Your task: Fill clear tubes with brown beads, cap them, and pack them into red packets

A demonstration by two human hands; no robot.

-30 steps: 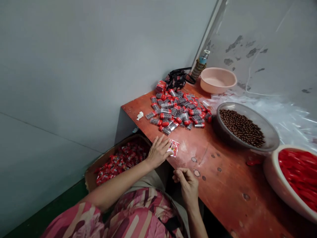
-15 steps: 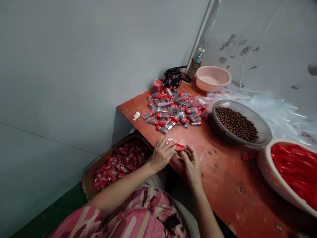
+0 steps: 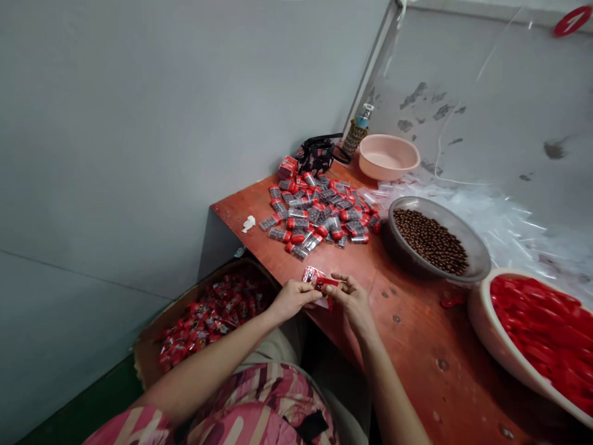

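A small red printed wrapper (image 3: 326, 285) is held between both hands at the table's near edge. My left hand (image 3: 291, 299) pinches its left lower side between thumb and fingers. From the right, my right hand (image 3: 354, 300) closes thumb and fingers on the other side. A paler printed part of the wrapper stands up behind the fingertips; what is inside, if anything, cannot be made out. Beyond the hands lies a pile of small clear tubes (image 3: 298, 223) with red caps, filled with dark balls.
Below left, a cardboard box (image 3: 145, 361) holds red packets (image 3: 199, 330). On the orange table (image 3: 407, 364) are a grey bowl (image 3: 482, 262) of brown balls, a whitish basin (image 3: 482, 303) of red plastic pieces, clear plastic tubes (image 3: 500, 216), a pink basin (image 3: 389, 162) and a black bag (image 3: 315, 154).
My left hand has shifted from over the wrapper to a pinch at its lower left. The right thumb now presses on the wrapper, which has turned. The camera view has tilted slightly.
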